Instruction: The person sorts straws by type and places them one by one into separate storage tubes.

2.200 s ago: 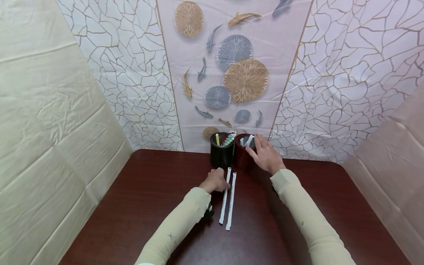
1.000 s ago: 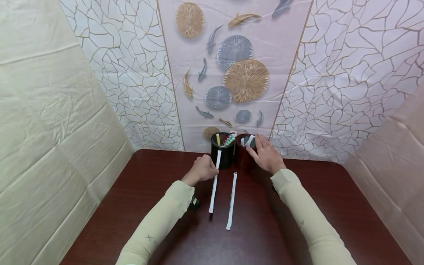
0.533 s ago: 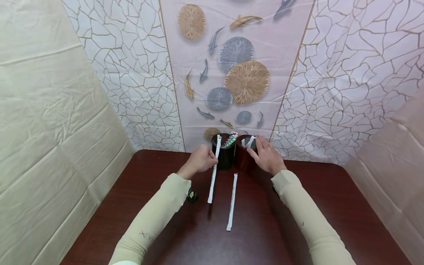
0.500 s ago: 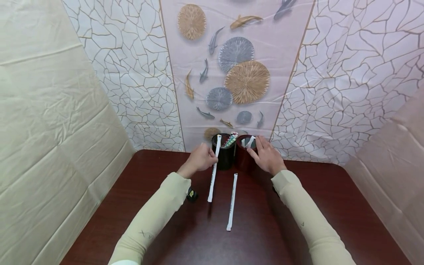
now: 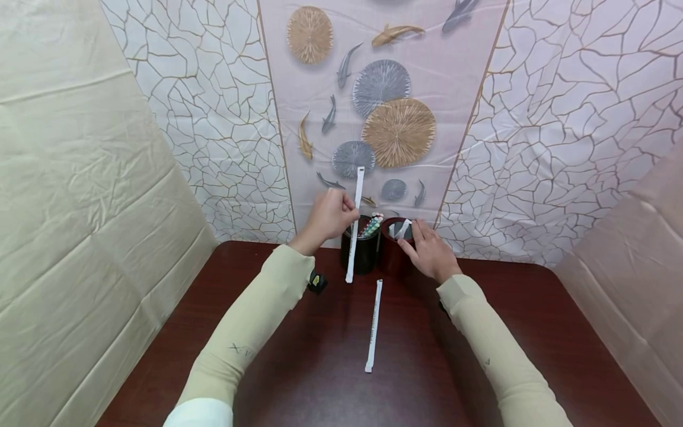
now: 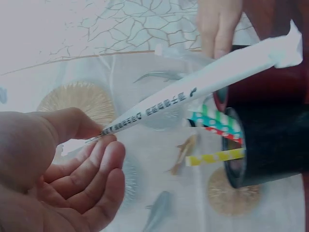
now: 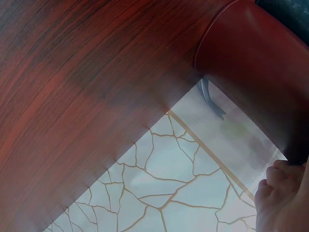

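Between thumb and fingertips, my left hand (image 5: 329, 214) pinches a straw in a white paper wrapper (image 5: 352, 255), tilted upright before the black cup (image 5: 367, 256). Dark print runs along the wrapper in the left wrist view. That cup holds several coloured straws, among them a dotted yellow straw (image 6: 212, 157). My right hand (image 5: 427, 252) rests on the rim of the dark red cup (image 5: 391, 256), its fingers extended along the right side and thumb toward the front. White wrapped straws (image 5: 404, 228) stick up inside the red cup. A second wrapped straw (image 5: 374, 326) lies on the table.
Both cups stand side by side at the far edge of the dark brown table (image 5: 427, 379). Directly behind is a patterned cloth backdrop (image 5: 395, 83). Beige cloth panels (image 5: 96, 225) flank the table.
My left hand picked one wrapped straw off the table and lifted it up and forward, now in front of the black cup. My right hand has stayed on the red cup.
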